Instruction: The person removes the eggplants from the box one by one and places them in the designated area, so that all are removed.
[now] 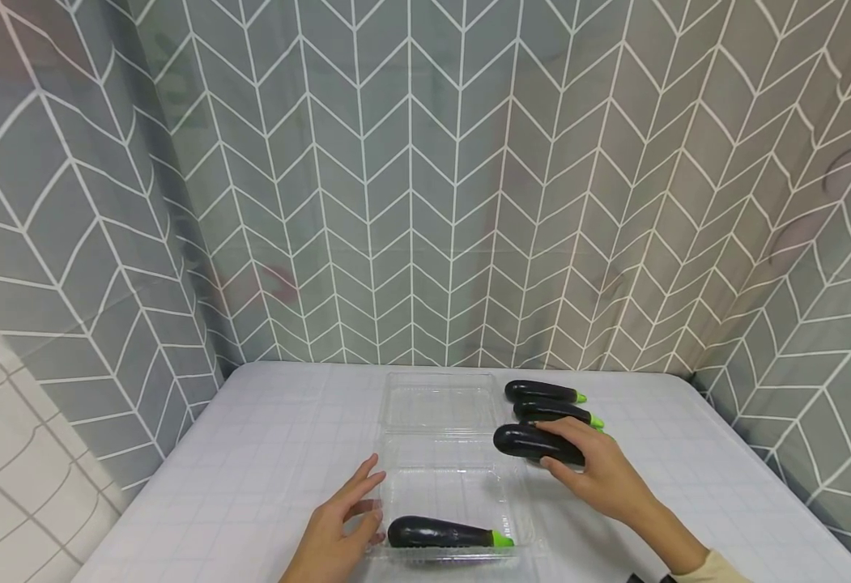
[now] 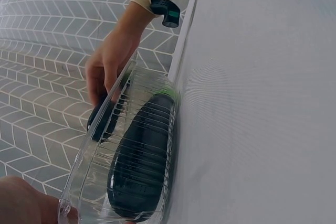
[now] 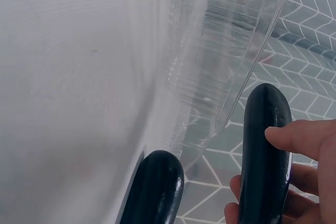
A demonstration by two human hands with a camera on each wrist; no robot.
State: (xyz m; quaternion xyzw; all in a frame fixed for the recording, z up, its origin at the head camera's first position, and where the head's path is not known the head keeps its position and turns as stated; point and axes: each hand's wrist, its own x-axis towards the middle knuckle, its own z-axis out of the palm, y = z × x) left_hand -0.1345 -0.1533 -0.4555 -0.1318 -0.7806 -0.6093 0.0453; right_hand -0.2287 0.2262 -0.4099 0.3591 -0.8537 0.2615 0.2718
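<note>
A dark eggplant [image 1: 530, 442] with a rounded end is gripped in my right hand [image 1: 603, 470], above the table to the right of the clear plastic container. In the right wrist view, the thumb presses one side of this held eggplant [image 3: 262, 156] and fingers wrap the other. Another eggplant [image 1: 440, 533], green at its stem end, lies along the near side of the clear container [image 1: 520, 502]. My left hand [image 1: 338, 518] is at the container's left side with its fingers spread and loosely bent. In the left wrist view, its fingers meet the container's rim [image 2: 65, 205].
Two more eggplants, a far one [image 1: 538, 391] and a nearer one [image 1: 552, 411], lie at the back right; the right hand may hide another. The container's lid [image 1: 440, 405] lies opened backward. A patterned curtain [image 1: 432, 202] stands behind the white table [image 1: 250, 453].
</note>
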